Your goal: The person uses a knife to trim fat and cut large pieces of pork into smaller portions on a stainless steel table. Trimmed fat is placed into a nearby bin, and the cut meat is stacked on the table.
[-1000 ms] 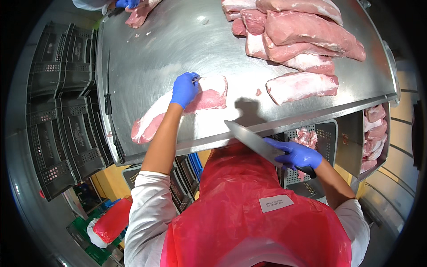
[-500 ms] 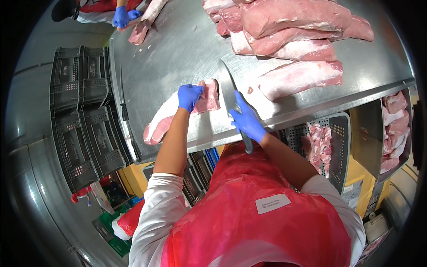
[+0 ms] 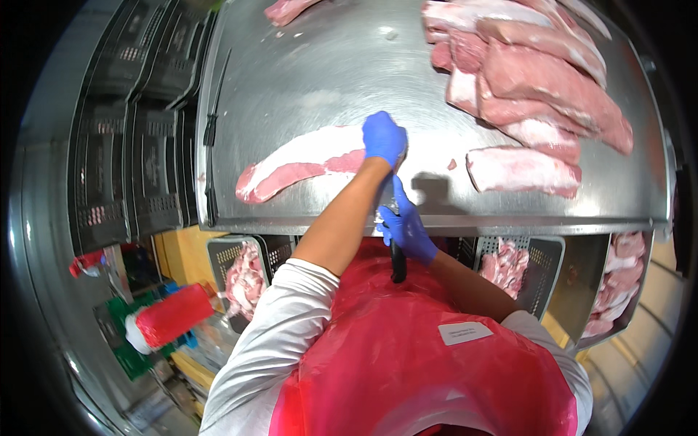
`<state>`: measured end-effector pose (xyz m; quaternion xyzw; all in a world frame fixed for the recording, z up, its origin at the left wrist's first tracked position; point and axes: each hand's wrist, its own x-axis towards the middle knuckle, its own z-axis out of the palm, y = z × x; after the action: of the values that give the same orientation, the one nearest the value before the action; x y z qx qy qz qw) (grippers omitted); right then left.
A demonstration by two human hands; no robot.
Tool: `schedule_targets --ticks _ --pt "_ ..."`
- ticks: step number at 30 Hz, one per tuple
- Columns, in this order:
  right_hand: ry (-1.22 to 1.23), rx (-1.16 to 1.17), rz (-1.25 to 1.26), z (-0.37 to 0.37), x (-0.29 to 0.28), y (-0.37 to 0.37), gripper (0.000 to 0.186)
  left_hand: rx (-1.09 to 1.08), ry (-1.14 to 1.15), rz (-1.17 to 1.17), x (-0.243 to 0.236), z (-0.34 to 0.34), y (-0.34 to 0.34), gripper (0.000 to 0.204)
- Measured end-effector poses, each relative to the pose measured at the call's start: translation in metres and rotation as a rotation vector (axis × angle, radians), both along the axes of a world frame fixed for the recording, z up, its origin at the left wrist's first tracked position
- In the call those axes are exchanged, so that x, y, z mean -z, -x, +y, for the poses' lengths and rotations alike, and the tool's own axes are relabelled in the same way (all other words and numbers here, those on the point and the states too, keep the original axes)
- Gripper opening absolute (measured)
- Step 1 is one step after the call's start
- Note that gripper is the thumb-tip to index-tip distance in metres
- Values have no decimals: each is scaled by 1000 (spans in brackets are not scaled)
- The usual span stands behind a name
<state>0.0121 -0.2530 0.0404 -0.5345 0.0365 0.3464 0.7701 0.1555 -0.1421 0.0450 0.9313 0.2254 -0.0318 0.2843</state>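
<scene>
A long pale-pink pork loin (image 3: 298, 161) with a white fat layer lies on the steel table, curving to the left. My left hand (image 3: 384, 138), in a blue glove, is closed on its right end and hides that end. Close below it, my right hand (image 3: 408, 227), also blue-gloved, grips a knife (image 3: 398, 265) by its black handle, whose butt points toward my red apron. My left hand and wrist hide most of the blade, so I cannot tell whether it touches the meat.
Stacked pork loins (image 3: 545, 83) fill the table's far right, with a single loin piece (image 3: 523, 171) nearer. Another long tool (image 3: 211, 131) lies along the left edge. Black crates (image 3: 155, 149) stand left. Below the front edge are crates of meat trimmings (image 3: 504, 270) and a meat bin (image 3: 618, 283).
My left hand has moved right along the loin's end, and the knife blade has gone largely behind it. The view has shifted; the co-worker's gloved hands have left it.
</scene>
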Motion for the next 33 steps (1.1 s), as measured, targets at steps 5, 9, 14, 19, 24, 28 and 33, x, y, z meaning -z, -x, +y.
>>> schedule_targets --ticks 5,9,14,19,24,28,33 --pt "-2 37 -287 25 42 -49 23 -8 149 -94 1 -1 -4 15" --pt "195 10 -148 50 53 -72 21 -78 213 -174 4 11 -27 15" --pt "515 -239 -202 45 39 -13 44 -140 356 -338 10 17 -26 12" --pt "128 -129 -205 54 103 -71 60 -15 453 -484 -11 4 -28 15" --pt "432 -405 -662 59 76 -40 66 -184 650 -594 -21 20 -40 19" --pt "448 -262 -529 87 49 -7 71 -176 733 -575 -34 19 -20 23" --pt "339 -298 -81 163 18 -83 76 -220 810 -751 -56 38 -34 21"
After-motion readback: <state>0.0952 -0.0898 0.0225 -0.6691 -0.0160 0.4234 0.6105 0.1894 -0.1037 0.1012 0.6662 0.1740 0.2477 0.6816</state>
